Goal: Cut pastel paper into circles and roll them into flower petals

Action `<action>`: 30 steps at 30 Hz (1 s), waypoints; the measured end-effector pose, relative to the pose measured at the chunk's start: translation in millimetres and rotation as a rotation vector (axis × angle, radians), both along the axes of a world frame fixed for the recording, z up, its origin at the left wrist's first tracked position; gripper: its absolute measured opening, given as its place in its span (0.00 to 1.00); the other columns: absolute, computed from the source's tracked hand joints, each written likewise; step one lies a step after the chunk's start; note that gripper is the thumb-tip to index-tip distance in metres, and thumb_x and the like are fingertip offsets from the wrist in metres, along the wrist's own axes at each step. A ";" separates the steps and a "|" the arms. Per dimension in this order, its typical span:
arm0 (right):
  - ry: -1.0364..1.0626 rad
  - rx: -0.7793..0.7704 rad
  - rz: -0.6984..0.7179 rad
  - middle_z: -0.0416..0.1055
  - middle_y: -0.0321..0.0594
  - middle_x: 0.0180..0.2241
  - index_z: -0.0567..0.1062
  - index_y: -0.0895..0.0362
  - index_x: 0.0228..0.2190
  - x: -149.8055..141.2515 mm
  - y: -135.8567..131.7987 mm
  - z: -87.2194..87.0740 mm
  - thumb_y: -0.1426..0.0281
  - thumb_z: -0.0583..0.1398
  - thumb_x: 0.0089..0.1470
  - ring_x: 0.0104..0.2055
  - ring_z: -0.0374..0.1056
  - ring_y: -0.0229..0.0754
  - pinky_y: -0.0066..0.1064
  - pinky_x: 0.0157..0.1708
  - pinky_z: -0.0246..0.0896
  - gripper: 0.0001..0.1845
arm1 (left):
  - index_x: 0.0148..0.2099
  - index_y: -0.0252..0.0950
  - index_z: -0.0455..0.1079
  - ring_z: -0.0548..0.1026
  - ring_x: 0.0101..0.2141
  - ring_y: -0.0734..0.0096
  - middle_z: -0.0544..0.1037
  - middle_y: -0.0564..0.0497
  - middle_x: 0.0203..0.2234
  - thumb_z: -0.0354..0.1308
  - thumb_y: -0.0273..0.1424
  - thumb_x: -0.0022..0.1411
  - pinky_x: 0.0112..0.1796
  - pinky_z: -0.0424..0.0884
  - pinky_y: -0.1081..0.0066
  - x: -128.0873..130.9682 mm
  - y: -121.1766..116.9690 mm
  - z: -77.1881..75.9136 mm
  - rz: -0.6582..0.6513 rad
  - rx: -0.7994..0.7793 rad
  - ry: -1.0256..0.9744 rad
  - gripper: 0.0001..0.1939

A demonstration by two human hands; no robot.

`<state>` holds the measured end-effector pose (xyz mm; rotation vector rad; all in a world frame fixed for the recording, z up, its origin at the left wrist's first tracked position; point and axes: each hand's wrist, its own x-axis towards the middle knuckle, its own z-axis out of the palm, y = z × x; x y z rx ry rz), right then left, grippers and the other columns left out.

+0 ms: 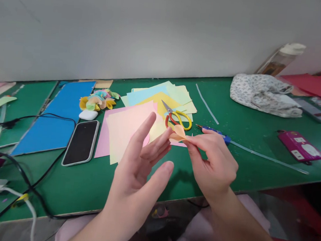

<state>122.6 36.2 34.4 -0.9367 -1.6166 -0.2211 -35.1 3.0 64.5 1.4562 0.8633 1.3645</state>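
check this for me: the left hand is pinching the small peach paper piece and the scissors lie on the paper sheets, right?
Not quite: the head view shows the right hand pinching the small peach paper piece, while the left hand is open with its thumb spread. The scissors do lie on the paper sheets.

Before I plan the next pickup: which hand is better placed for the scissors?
Probably the left hand: it is open near the scissors, while the right hand pinches the peach paper piece.
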 end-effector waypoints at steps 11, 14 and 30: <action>-0.015 -0.019 0.087 0.79 0.41 0.28 0.76 0.57 0.33 0.4 -1.5 2.6 0.79 0.62 0.57 0.31 0.74 0.42 0.41 0.44 0.71 0.05 | 0.68 0.48 0.56 0.70 0.58 0.59 0.74 0.48 0.57 0.56 0.24 0.66 0.56 0.72 0.65 4.1 -16.6 9.5 0.019 0.041 0.083 0.32; 0.023 -0.021 0.103 0.79 0.40 0.28 0.76 0.57 0.33 0.4 -0.8 2.1 0.79 0.62 0.57 0.32 0.75 0.42 0.40 0.44 0.72 0.06 | 0.67 0.49 0.58 0.71 0.58 0.60 0.75 0.49 0.56 0.56 0.25 0.66 0.55 0.72 0.66 5.1 -12.2 7.4 0.034 0.019 0.008 0.29; 0.128 -0.059 0.121 0.78 0.35 0.27 0.76 0.53 0.32 -1.0 -2.3 5.8 0.76 0.61 0.60 0.32 0.75 0.41 0.37 0.43 0.73 0.06 | 0.59 0.48 0.68 0.81 0.45 0.71 0.83 0.55 0.43 0.56 0.22 0.66 0.48 0.78 0.73 9.1 -5.4 -3.1 0.205 0.137 0.100 0.22</action>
